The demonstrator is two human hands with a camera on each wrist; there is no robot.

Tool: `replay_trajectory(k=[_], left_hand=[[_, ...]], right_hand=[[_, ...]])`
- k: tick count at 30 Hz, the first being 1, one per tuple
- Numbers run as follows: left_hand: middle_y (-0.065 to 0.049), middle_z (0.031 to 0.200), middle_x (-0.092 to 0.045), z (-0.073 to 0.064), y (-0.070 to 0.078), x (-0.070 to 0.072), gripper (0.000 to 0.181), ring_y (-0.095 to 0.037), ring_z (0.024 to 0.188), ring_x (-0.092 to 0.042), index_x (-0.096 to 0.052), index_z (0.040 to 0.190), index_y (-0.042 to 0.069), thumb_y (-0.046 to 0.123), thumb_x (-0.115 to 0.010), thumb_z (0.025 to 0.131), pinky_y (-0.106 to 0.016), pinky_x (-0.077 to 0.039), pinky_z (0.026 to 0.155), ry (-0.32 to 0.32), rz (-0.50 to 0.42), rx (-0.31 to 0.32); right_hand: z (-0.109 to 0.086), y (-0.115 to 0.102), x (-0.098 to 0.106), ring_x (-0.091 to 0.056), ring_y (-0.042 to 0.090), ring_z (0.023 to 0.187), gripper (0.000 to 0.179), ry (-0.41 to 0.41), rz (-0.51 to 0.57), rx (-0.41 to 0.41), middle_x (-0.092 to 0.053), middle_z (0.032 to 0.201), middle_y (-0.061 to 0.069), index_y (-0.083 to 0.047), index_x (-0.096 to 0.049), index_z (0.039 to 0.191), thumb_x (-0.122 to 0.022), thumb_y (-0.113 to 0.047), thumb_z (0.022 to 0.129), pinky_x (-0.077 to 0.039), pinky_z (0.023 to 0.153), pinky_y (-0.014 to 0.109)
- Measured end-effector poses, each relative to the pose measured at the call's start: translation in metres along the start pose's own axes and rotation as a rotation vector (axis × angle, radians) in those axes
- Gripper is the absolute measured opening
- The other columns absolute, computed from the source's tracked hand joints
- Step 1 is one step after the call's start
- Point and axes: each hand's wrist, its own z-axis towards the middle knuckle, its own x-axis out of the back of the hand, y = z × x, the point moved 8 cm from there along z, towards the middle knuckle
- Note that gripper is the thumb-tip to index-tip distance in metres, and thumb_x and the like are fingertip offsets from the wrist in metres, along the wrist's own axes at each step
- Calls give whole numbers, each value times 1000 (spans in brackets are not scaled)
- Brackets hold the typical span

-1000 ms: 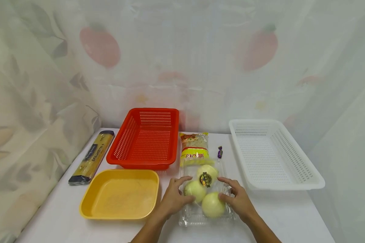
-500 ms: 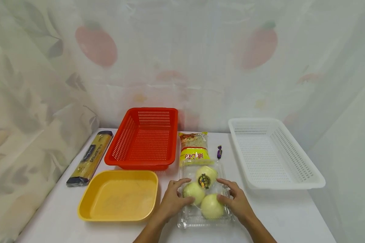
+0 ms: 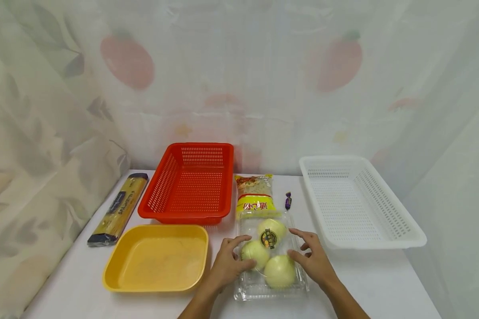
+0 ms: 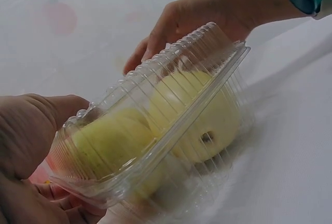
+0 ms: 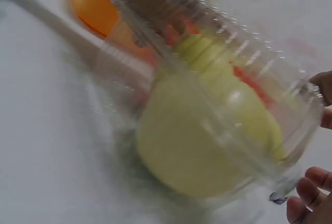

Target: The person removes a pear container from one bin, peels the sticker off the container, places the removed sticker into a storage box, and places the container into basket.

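Observation:
A clear plastic fruit box point(image 3: 255, 290) with ribbed edges sits on the table in front of me. Inside are three round, pale yellow-green fruits point(image 3: 280, 271), and a dark round label point(image 3: 268, 239) shows over the farthest one. My left hand point(image 3: 226, 265) grips the box's left side, its thumb over the top edge and the other fingers lower down in the left wrist view. At the right side, my right hand point(image 3: 318, 262) has its thumb and fingers spread loosely along the box's edge. Its fingertips point(image 5: 306, 193) appear beside the box corner in the right wrist view.
A yellow tub point(image 3: 155, 290) is left of the box, with a red basket point(image 3: 185, 215) behind it and a spaghetti pack point(image 3: 117, 210) farther left. Behind the box lie a yellow pasta bag point(image 3: 255, 190) and a purple-wrapped candy point(image 3: 288, 201). A white basket point(image 3: 377, 243) stands right.
My right hand has shifted slightly right, its fingers loosening from the box's side. The left hand stays at the box, which keeps its place.

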Motion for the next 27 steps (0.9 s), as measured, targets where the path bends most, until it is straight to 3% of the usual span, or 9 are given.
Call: replay_trajectory(k=[9, 16, 21, 27], left_hand=[[-13, 104, -42, 0, 1, 0, 61, -22, 76, -41, -63, 126, 20, 16, -83, 68, -31, -39, 60, 1, 24, 2], [-12, 103, -42, -1, 1, -1, 61, -22, 76, -42, -63, 125, 20, 16, -83, 67, -31, -39, 60, 3, 19, 5], [-11, 102, -41, -1, 2, -1, 61, -22, 76, -41, -64, 124, 21, 15, -84, 67, -31, -39, 60, 2, 16, 11], [-11, 104, -41, 0, 2, 0, 61, -23, 77, -42, -63, 125, 20, 15, -84, 68, -32, -39, 61, -3, 17, 19]], right_hand=[[14, -39, 17, -43, 25, 88, 55, 15, -54, 211, -53, 119, 5, -22, -57, 133, -75, -8, 83, -43, 64, 27], [25, -65, 14, -48, 30, 82, 53, -43, -70, 345, -59, 109, 4, -17, -58, 132, -74, -5, 83, -44, 64, 28], [35, -70, 6, -51, 34, 80, 53, -101, -79, 390, -60, 106, 5, -13, -57, 132, -74, -3, 82, -45, 63, 28], [43, -75, -4, -51, 34, 80, 52, -176, -89, 394, -60, 107, 17, -9, -56, 132, -72, -2, 83, -45, 62, 29]])
